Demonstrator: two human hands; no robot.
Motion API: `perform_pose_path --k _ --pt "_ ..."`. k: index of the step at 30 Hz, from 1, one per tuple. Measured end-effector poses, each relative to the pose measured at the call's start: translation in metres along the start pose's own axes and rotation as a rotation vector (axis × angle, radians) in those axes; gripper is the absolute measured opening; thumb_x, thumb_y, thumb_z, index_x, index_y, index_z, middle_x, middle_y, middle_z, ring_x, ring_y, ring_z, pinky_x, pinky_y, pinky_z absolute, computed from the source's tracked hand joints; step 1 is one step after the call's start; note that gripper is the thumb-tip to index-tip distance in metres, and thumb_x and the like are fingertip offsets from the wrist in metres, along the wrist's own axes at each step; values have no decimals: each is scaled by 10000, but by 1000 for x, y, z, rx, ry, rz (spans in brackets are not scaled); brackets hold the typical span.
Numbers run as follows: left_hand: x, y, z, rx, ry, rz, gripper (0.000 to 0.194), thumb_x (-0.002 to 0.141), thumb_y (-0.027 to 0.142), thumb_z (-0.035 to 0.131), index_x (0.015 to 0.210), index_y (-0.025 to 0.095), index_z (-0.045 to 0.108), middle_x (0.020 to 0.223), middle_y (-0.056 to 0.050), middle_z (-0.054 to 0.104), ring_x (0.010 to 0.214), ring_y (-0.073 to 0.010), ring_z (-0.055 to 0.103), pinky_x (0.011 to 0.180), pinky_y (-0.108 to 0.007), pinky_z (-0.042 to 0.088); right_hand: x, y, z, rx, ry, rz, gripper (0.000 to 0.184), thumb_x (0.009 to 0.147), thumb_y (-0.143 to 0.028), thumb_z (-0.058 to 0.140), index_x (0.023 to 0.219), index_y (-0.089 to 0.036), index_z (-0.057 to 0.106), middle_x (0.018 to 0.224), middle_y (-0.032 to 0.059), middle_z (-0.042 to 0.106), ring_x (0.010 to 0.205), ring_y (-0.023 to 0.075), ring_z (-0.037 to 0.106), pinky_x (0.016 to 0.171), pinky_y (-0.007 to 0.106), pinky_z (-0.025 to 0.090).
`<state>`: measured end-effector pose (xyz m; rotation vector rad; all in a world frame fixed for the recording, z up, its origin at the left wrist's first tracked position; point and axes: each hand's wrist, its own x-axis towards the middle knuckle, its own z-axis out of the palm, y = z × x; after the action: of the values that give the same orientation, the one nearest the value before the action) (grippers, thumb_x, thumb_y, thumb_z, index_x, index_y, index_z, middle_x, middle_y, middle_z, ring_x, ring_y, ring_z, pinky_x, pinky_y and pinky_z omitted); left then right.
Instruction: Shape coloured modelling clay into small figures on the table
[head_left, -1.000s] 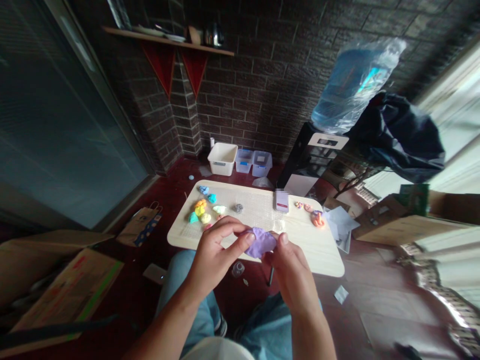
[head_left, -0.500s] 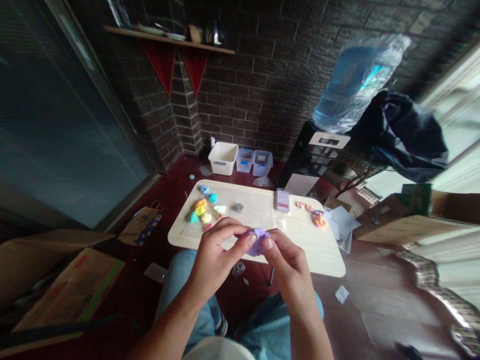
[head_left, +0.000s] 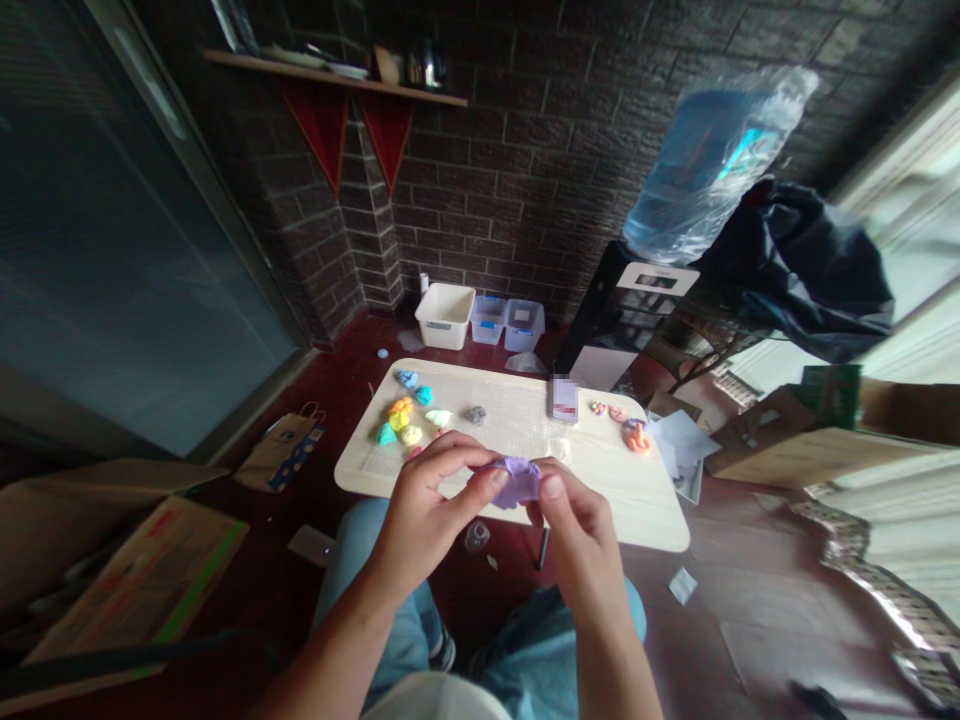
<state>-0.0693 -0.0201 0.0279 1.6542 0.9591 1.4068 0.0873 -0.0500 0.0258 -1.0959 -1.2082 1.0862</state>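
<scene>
A thin, ragged-edged piece of purple modelling clay (head_left: 518, 484) is stretched between my two hands, above the near edge of the pale table (head_left: 615, 500). My left hand (head_left: 442, 490) pinches its left side with thumb and fingers. The right side is gripped by my right hand (head_left: 574, 510), thumb on top. Beyond my left hand lie several clay lumps: a yellow-orange one (head_left: 400, 412), a green one (head_left: 386, 433), a blue one (head_left: 406, 378), a white one (head_left: 439, 417) and a grey one (head_left: 477, 413). A pink lump is partly hidden behind that hand.
Small clay pieces and an orange-purple clay figure (head_left: 636, 436) sit at the table's right end, near a phone-like card (head_left: 565, 399). Behind stand a white bin (head_left: 445, 318) and a water dispenser (head_left: 637, 310). Cardboard boxes (head_left: 142, 570) flank the table.
The purple clay has been spread more open and flat between my fingers. My right hand has shifted its thumb slightly to the right along the edge.
</scene>
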Motion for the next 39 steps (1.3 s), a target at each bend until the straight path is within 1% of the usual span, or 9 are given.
perform_pose_path --k 4,6,10,17,27,30,33,36,39 --pt "1 3 -5 105 -49 92 160 863 189 685 978 268 762 941 -18 684 942 -151 636 858 -254 491 2 2 -1 273 -46 237 423 912 -568 531 985 -206 736 782 29 617 546 117 477 456 239 343" --pt "0 3 -6 156 -47 143 202 868 173 676 1014 283 762 945 -20 677 942 -151 634 852 -260 495 2 0 -1 333 -113 282 407 877 -562 592 990 -202 742 810 42 650 552 119 514 474 239 393" --pt "0 4 -6 221 -22 222 203 862 147 677 1005 266 757 911 -21 671 918 -155 627 847 -279 497 1 -3 0 356 -182 261 409 890 -564 578 943 -193 743 797 59 681 602 136 577 527 243 464" --pt "0 8 -5 226 -11 262 139 843 137 695 942 221 744 873 -15 680 881 -148 625 818 -274 498 -2 -7 5 100 -112 100 409 947 -513 522 758 -182 668 593 -15 584 490 82 515 475 182 430" --pt "-2 7 -2 118 -7 131 118 854 159 689 915 246 739 898 10 690 913 -127 631 848 -229 487 -5 -5 9 -56 -40 -2 425 968 -505 479 690 -192 555 536 -48 511 444 58 444 410 143 355" --pt "-4 4 -2 16 33 23 71 858 200 694 892 246 735 916 9 700 942 -134 637 870 -229 479 -7 -2 8 -55 -61 -30 349 971 -502 476 838 -210 612 564 -51 539 448 63 435 410 147 354" --pt "-6 3 -3 -86 43 -87 74 847 243 713 913 263 738 959 10 713 975 -147 641 905 -241 468 -7 -1 7 -84 -66 -59 223 951 -440 555 1007 -238 631 677 -39 609 499 69 486 443 156 388" --pt "-6 3 -6 -165 -24 -165 156 835 297 729 990 285 747 1044 8 728 1032 -164 638 988 -268 424 -6 0 6 -163 -31 -114 151 963 -371 558 986 -248 642 728 -32 635 574 81 553 503 168 429" --pt "-3 3 -8 -260 -43 -188 188 891 384 649 982 266 763 1033 -4 736 1040 -171 631 993 -267 409 -6 0 5 -267 -4 -193 112 969 -312 554 1005 -264 649 815 -22 671 682 99 620 593 189 477"
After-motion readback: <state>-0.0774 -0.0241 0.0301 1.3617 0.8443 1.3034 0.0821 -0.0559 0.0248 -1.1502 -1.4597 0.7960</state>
